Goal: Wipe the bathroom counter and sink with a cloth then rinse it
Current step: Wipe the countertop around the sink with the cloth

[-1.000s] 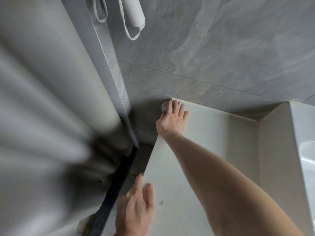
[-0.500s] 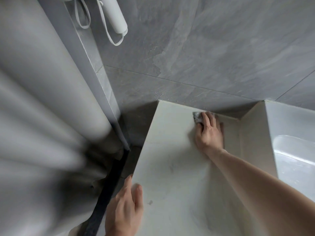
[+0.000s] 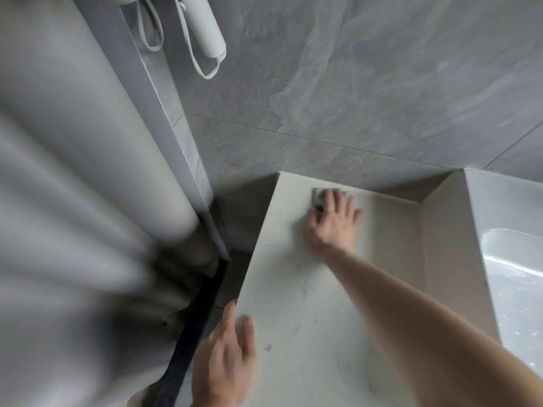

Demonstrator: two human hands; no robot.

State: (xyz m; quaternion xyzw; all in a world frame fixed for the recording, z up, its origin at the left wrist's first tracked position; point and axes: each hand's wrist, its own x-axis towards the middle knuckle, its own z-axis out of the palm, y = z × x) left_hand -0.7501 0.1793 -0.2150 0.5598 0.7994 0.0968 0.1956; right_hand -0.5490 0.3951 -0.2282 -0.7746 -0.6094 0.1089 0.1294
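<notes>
My right hand (image 3: 332, 224) lies flat on a small grey cloth (image 3: 318, 198) and presses it onto the pale counter (image 3: 293, 304), close to the back wall. Only the cloth's far left part shows past my fingers. My left hand (image 3: 226, 356) rests with straight fingers on the counter's left edge near me, thumb over the side. The white sink (image 3: 517, 289) sits at the right, raised above the counter, with water drops on its glossy surface.
A grey tiled wall (image 3: 367, 83) runs behind the counter. A blurred grey curtain (image 3: 73, 201) fills the left side, with a dark strip (image 3: 194, 324) on the floor below it. A white device with a looped cord (image 3: 205, 27) hangs at the top.
My right hand slid the cloth from the counter's far left corner to the right along the back wall, then a little back to the left. My left hand stayed on the edge.
</notes>
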